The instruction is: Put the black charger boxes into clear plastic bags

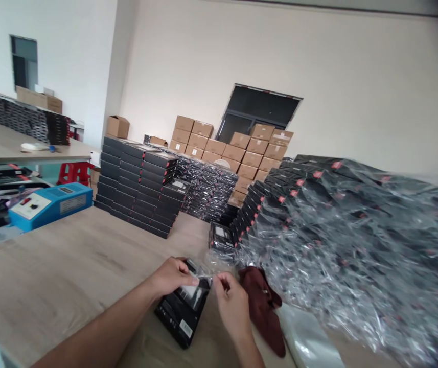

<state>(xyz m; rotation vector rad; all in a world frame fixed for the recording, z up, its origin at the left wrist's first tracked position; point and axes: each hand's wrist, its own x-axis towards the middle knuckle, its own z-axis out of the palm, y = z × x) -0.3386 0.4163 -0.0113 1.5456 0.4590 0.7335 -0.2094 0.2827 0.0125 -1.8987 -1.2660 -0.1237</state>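
Observation:
A flat black box (pixel 176 313) with a white barcode label lies tilted in front of me. My left hand (pixel 170 278) grips its far left side, thumb across the top face. Clear plastic film (pixel 202 268) is at the box's far end. The fingertips of my right hand (pixel 232 301) pinch the film's right edge, just beside the box. Right of that hand lies a dark red cloth item (pixel 260 306). Next to it is a pile of clear plastic bags (pixel 310 337).
Plastic-wrapped black boxes (pixel 341 240) are heaped high on the right. Bare black boxes (pixel 138 189) stand stacked at the table's far side. A blue machine (pixel 53 204) sits left of the wooden table (pixel 61 260). Brown cartons (pixel 219 148) line the wall.

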